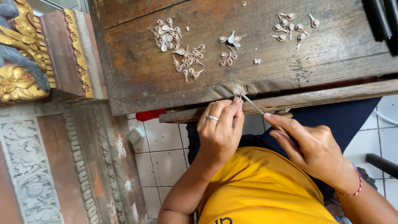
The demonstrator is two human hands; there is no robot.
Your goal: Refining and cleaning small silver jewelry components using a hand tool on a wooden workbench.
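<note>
My left hand (221, 128), with a ring on one finger, pinches something tiny at the worn front edge of the dark wooden workbench (137, 79); the piece itself is hidden by my fingertips. My right hand (309, 145) grips a thin metal file (253, 105) whose tip meets my left fingertips at the bench edge. Small teardrop-shaped silver filigree pieces lie on the bench in groups: one at the left (166, 35), one below it (190, 60), one in the middle (230, 49) and one at the right (290, 25).
A carved, gilded red and grey pillar (45, 108) stands at the left. White floor tiles (161, 153) show below the bench. Dark tool handles (381, 18) lie at the bench's top right. A small white box (135, 135) sits on the floor.
</note>
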